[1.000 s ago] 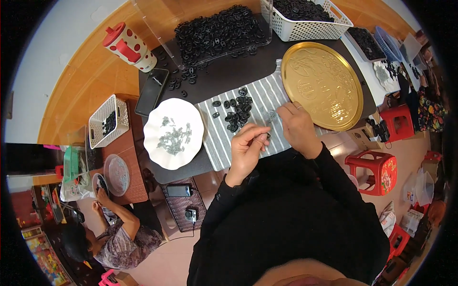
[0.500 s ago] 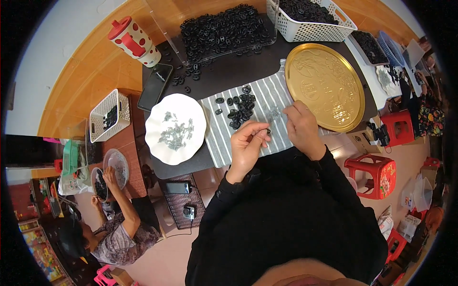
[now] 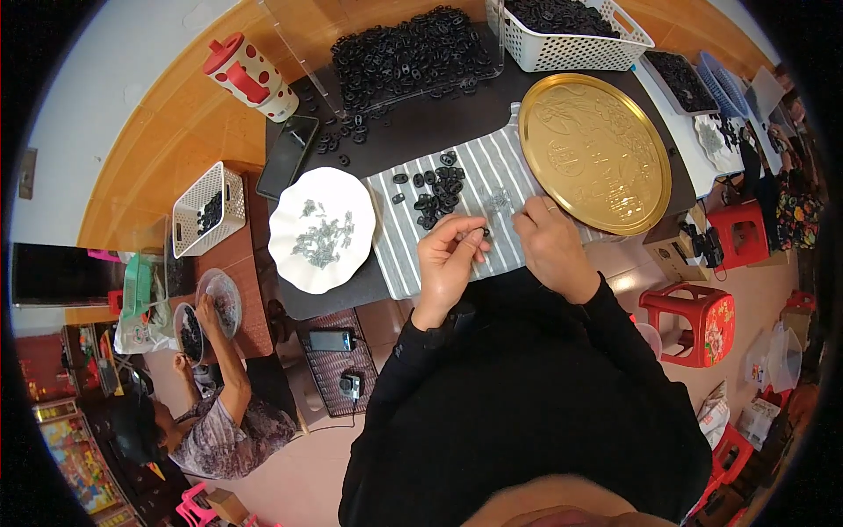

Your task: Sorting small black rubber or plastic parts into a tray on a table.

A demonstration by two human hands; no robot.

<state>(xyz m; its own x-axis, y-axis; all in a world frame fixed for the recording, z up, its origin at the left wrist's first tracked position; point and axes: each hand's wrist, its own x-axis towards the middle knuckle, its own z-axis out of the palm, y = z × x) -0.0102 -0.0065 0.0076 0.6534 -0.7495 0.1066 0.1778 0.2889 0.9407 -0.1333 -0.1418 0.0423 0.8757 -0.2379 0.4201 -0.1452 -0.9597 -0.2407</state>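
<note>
Between the thumb and index finger of my left hand is a small black oval piece, mostly covered by the fingertips. My right hand is closed with its fingers curled in, and whatever they hold is hidden or too small to make out. Just beyond it, a small heap of clear bits lies on the grey-and-white striped cloth. Black oval pieces with holes are clustered on the cloth beyond my left hand. A scalloped white plate at the left holds more clear bits.
A gold tray lies right of the cloth. Behind stand a clear bin of black pieces, a white basket and a dotted tumbler. A phone lies beyond the plate. Another person works at the lower left.
My right hand has drawn slightly back from the clear bits, its fingers curling in. My left hand keeps its pinch on the black piece. The whole view has shifted a little.
</note>
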